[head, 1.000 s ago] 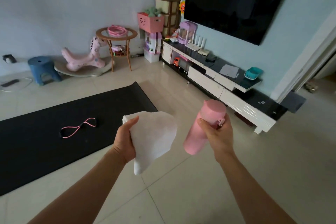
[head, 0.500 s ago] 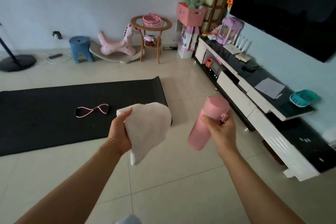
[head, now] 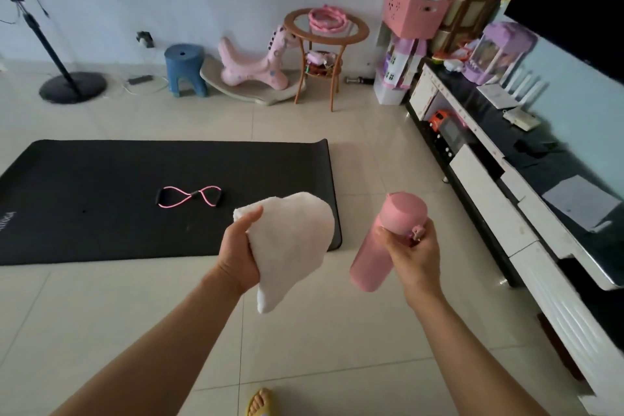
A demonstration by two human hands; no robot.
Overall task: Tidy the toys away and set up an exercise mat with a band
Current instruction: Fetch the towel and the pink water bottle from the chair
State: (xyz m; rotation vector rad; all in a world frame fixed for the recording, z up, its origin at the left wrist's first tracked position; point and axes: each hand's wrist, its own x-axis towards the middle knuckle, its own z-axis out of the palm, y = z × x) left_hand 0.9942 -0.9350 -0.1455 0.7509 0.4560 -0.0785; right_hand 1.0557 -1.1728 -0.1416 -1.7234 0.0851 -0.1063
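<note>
1. Mat (head: 101, 179): black, unrolled flat on the tiled floor, long side running across the view. It is the landmark for everything below.
2. Band (head: 189, 196): pink figure-eight with dark grips, lying on the mat roughly mid-width, well clear of the mat's right end.
3. Left hand (head: 238, 252): thumb on top and fingers curled under a folded white towel (head: 290, 240), which hangs above the mat's near right corner.
4. Right hand (head: 410, 253): fingers wrapped round the upper body of a pink bottle (head: 388, 240), just below the lid. Bottle is tilted, held off the floor to the right of the mat.
5. Judgement: mat and band look done; step in hand is placing towel and bottle by the mat.
6. Doing it well: set the bottle upright on the tiles just beside the mat's right end, not on the foam, where it may tip. Check that the lid is latched; I cannot tell from here.
7. Lay the towel folded on the mat's right end, clear of the band.
8. Toys: pink bin (head: 413, 10) and rocker (head: 250, 67) sit by the wall beyond the mat's far edge.
</note>
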